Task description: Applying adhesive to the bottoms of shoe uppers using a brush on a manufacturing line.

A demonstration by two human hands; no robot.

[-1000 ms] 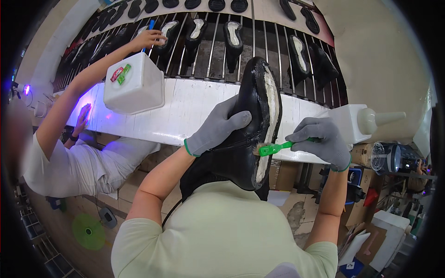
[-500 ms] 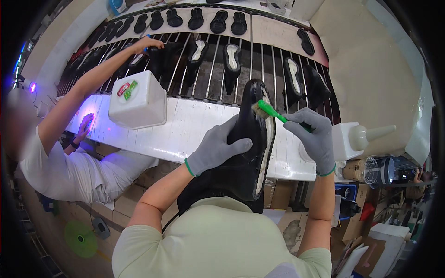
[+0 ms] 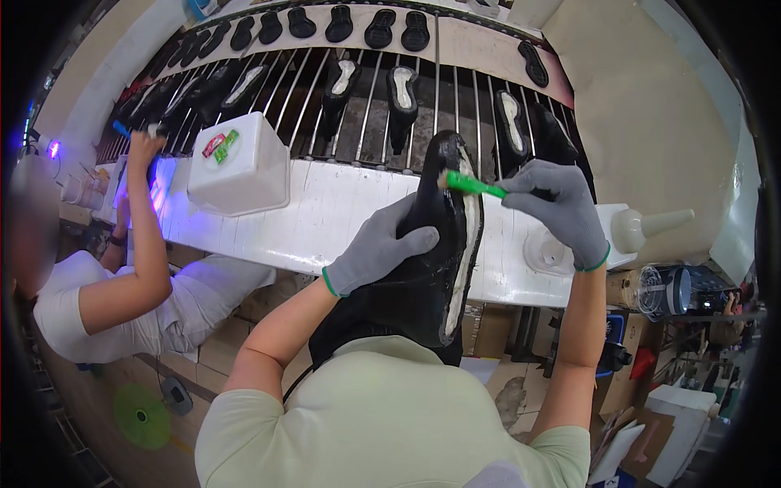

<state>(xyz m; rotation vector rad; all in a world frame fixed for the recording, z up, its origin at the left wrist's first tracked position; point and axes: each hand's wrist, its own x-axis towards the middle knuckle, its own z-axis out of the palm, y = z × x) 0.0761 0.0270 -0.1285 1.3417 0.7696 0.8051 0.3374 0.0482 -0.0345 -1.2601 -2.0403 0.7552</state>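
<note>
A black boot (image 3: 443, 264) lies sole up in front of my chest, its toe pointing away from me and a pale cream strip along its exposed underside. My left hand (image 3: 376, 250), in a grey glove with a green cuff, grips the boot's left side with the thumb across it. In my right hand (image 3: 561, 203), gloved alike, is a green-handled brush (image 3: 476, 186). The brush head is at the black rim near the toe; whether the bristles touch is hard to see.
Beyond the white table (image 3: 342, 215), upturned boots (image 3: 402, 106) stand on a rack of metal rods; black soles (image 3: 338, 24) line a belt behind. A white box (image 3: 240, 175) stands left, a spouted white bottle (image 3: 651, 230) right. A co-worker (image 3: 122, 301) sits at left.
My right hand has shifted slightly right, and the brush has turned from slanting to nearly level. The co-worker's raised arm has swung left, away from the rack's middle.
</note>
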